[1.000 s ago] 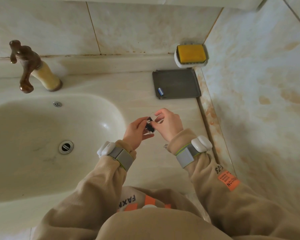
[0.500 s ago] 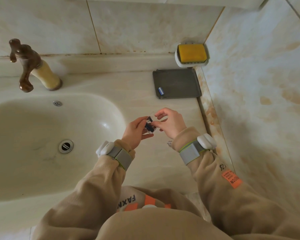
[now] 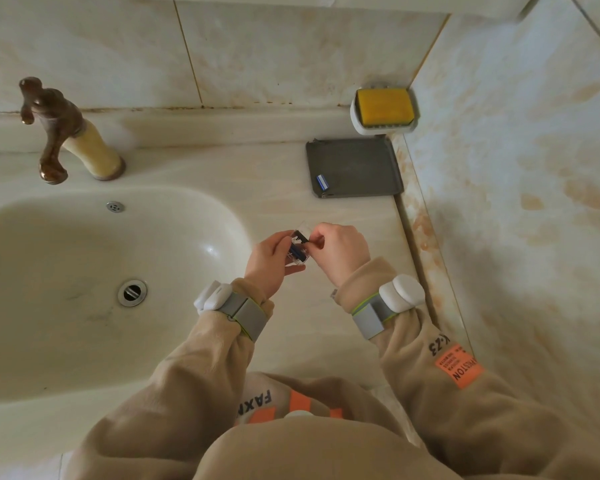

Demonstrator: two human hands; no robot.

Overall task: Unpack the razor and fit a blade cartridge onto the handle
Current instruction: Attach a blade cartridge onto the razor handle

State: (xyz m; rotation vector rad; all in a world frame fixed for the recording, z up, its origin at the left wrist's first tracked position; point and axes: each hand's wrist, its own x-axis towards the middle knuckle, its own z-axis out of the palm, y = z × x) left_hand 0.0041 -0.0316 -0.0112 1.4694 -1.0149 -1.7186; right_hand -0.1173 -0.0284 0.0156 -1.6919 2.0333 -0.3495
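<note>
The left hand (image 3: 269, 258) is closed around a small clear plastic blade-cartridge case with dark blue cartridges inside (image 3: 298, 249), thumb on top and fingers beneath; the right hand (image 3: 340, 251) pinches at the case's upper right edge with thumb and forefinger, its other fingers curled; whether a cartridge is already drawn out is too small to tell; the case is held in the air above the pale marble-patterned surface (image 3: 326, 341), just right of the cream oval basin (image 3: 84, 278); both wrists carry grey bands with white pods over beige sleeves; farther back a dark grey rectangular tray (image 3: 361, 168) lies on the surface with one small blue-and-white cartridge (image 3: 322, 182) near its left edge; behind it a white soap dish holding a yellow bar (image 3: 384, 107); at far left a brown tap (image 3: 54, 129).
</note>
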